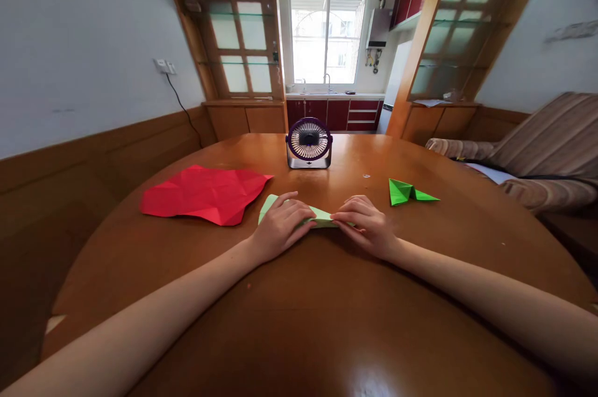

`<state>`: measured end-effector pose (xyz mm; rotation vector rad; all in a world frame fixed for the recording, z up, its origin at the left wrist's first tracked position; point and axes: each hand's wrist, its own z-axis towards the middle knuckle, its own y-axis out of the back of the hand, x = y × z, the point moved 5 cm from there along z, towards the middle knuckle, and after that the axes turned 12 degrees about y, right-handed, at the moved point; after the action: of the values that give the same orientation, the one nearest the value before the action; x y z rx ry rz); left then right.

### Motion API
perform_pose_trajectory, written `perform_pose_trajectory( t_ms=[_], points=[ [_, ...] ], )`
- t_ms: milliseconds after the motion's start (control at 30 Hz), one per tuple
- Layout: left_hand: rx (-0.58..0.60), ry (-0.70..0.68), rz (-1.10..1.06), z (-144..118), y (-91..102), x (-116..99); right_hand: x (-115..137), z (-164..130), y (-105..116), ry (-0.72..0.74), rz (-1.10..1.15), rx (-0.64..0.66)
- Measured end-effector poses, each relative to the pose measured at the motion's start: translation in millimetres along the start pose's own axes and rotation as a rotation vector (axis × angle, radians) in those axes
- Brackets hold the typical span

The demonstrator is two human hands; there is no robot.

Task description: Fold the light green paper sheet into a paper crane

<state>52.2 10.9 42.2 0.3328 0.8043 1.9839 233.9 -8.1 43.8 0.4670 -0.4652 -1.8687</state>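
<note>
Both hands pressed a folded pale green paper flat on the round wooden table.

I had my left hand point(280, 222) laid over the left part of the pale green paper point(322, 217), fingers spread and bearing down on it, while my right hand point(367, 225) pinched its right end with narrow, curled fingertips. The paper lay near the table's point(327, 322) middle, its long axis running left to right across my view, tapering to a point under the right fingertips. A crumpled red sheet point(205, 194) lay just left of it, a bright green folded piece point(408, 192) to the right, apart, and a small purple desk fan point(309, 143) stood behind, facing me.
</note>
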Motion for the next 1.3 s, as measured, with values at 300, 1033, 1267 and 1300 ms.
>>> perform_pose_trajectory(
  t_ms=[300,1033,1267,1300],
  points=[
    [-0.044,0.055,-0.026,-0.1,5.6,2.0,-4.4,-2.8,2.2,-0.032,0.01,-0.001],
    [-0.083,0.0,0.078,1.3,2.3,-9.6,-1.5,-3.5,-0.9,0.033,-0.092,0.05],
    [-0.141,0.015,0.031,0.6,9.7,-5.7,-8.2,-7.6,0.0,0.01,-0.134,0.068],
    [-0.151,0.032,0.032,0.5,10.0,-4.1,-9.5,-8.4,-0.1,0.01,-0.144,0.074]
  ],
)
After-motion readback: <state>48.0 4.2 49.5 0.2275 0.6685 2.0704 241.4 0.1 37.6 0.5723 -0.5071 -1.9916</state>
